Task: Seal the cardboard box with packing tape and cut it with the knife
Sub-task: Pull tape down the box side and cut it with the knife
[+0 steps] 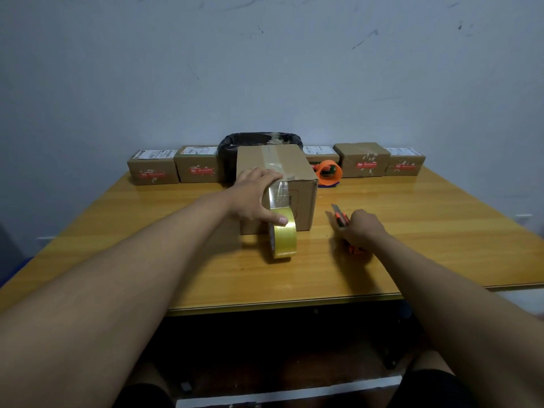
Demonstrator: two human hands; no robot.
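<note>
A brown cardboard box (297,169) stands mid-table with a strip of clear tape running along its top and down its near face. The yellowish tape roll (284,235) hangs from that strip and rests on the table in front of the box. My left hand (254,195) lies flat on the box's near top edge, its thumb touching the top of the roll. To the right of the box, my right hand (363,228) is closed around an orange utility knife (341,217), its blade out and pointing away from me.
Several small labelled cardboard boxes (153,167) line the back edge of the yellow wooden table (441,231). A bin with a black bag (259,139) sits behind the main box. An orange tape dispenser (329,172) lies right of the box.
</note>
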